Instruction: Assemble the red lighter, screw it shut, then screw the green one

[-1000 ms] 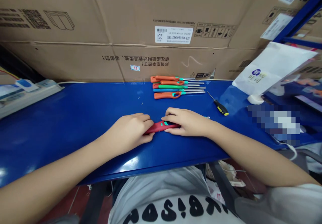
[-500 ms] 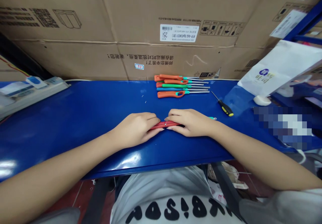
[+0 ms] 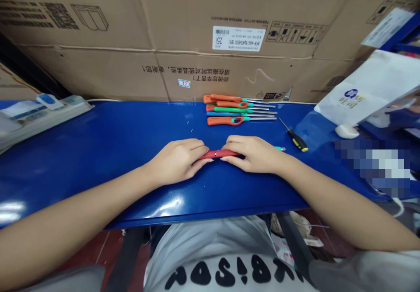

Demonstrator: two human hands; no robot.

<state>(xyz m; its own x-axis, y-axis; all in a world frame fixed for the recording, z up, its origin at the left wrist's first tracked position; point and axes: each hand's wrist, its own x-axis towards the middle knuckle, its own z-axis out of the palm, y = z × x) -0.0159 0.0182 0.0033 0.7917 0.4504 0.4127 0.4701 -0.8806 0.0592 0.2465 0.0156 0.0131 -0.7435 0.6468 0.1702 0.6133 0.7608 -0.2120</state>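
Lighter (image 3: 225,153) newly edgewise in closed hands (image 3: 179,161) (image 3: 252,153)

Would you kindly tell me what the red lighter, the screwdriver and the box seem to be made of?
Red lighter: probably smooth plastic, given its even colour; its silvery tip looks like metal.
Screwdriver: black and yellow handle, plastic or rubber, hard to tell; thin grey shaft, likely metal.
Box: matte cardboard, judging by its brown colour, creases and print.
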